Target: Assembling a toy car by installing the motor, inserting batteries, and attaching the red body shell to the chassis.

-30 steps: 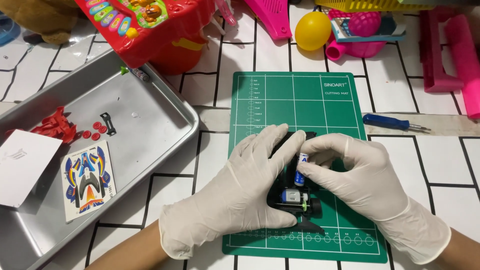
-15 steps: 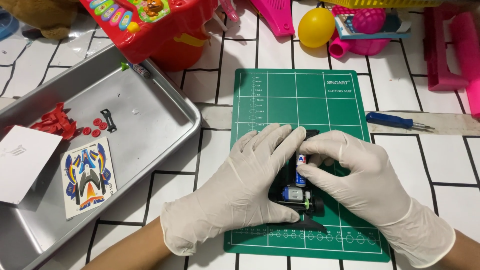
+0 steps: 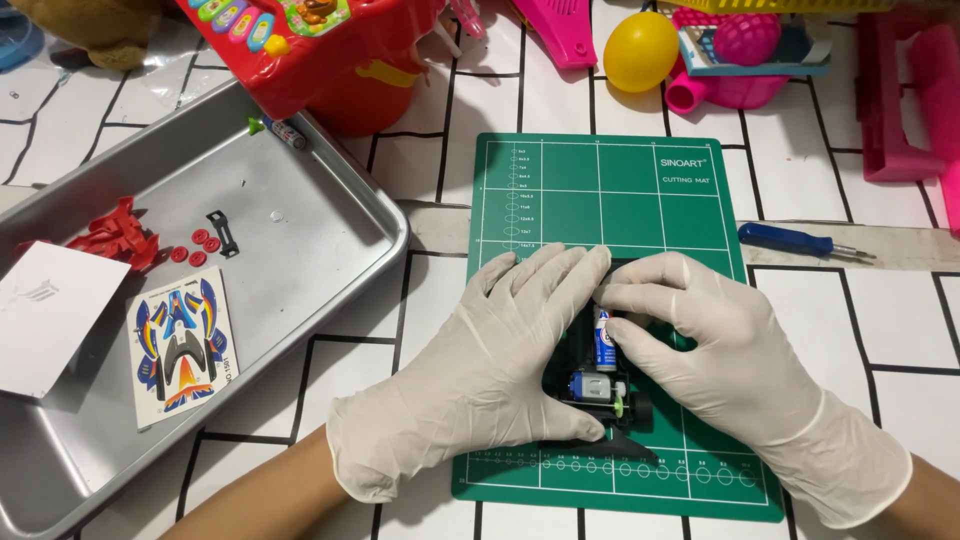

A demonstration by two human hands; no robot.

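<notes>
Both gloved hands are on a small toy car chassis [image 3: 598, 385] sitting on the green cutting mat [image 3: 560, 180].

Left hand [image 3: 490, 375]: laid flat over the chassis's left side, fingers spread and nearly straight, tips reaching past its top edge. It's pinning the chassis, not gripping it.

Right hand [image 3: 720, 360]: curled around the right side, fingers bent in, thumb pressing beside the battery [image 3: 604, 345] seated lengthwise in the chassis. We read that as a loose clasp on the chassis; we can't tell how tight.

A small silver motor [image 3: 592, 386] with a green gear shows at the near end, just below the battery.

Nearby: blue screwdriver [image 3: 795, 241] to the right of the mat, well apart from the hands. Metal tray [image 3: 330, 215] at left holds red plastic parts [image 3: 120, 235], a sticker sheet [image 3: 182, 342] and a white card [image 3: 45, 310]. Toys are piled along the far edge.

Risks as we see them:
- Uneven thumb pressure could pop the battery out of its clips, or tilt it.
- The left palm hides half the chassis, so a contact bending there goes unseen.
- Chassis could skate on the mat if the left hand lifts.
- The gear is exposed; a glove fingertip could snag on it.
</notes>
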